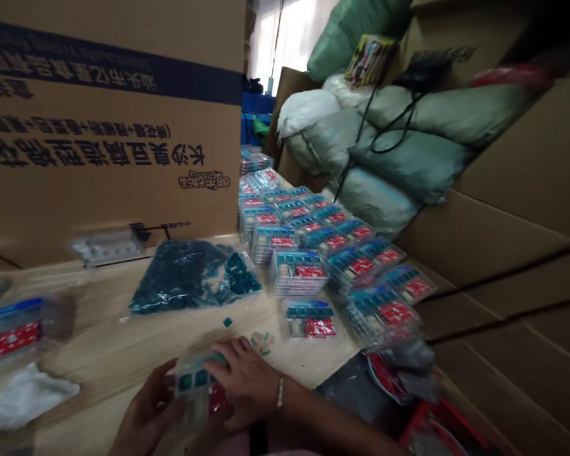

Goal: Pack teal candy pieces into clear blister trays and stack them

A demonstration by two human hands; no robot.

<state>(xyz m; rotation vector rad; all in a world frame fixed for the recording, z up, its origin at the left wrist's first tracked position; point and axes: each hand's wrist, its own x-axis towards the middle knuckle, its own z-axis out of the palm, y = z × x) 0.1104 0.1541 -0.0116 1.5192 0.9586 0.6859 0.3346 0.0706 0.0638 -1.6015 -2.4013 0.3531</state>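
Observation:
Near the table's front edge, my left hand [148, 405] grips the left side of a clear plastic tray [193, 402]. Dark teal square pieces sit in the tray's upper compartments, and a red patterned packet [217, 399] lies lower on its right. My right hand [247, 383], with a bracelet at the wrist, lies over the tray's top right part, fingers bent onto it. Just beyond are a loose teal square [227, 322] and several small pale and teal pieces [263, 342]. A clear bag of teal pieces [185, 278] lies open farther back.
Stacks of filled clear trays [298, 272] line the right side of the table, with a single tray [310, 319] in front. A large cardboard box [109, 126] stands behind. White cloth or tissue [26, 396] and another packed tray [12, 332] lie left. Sacks [408, 158] are piled back right.

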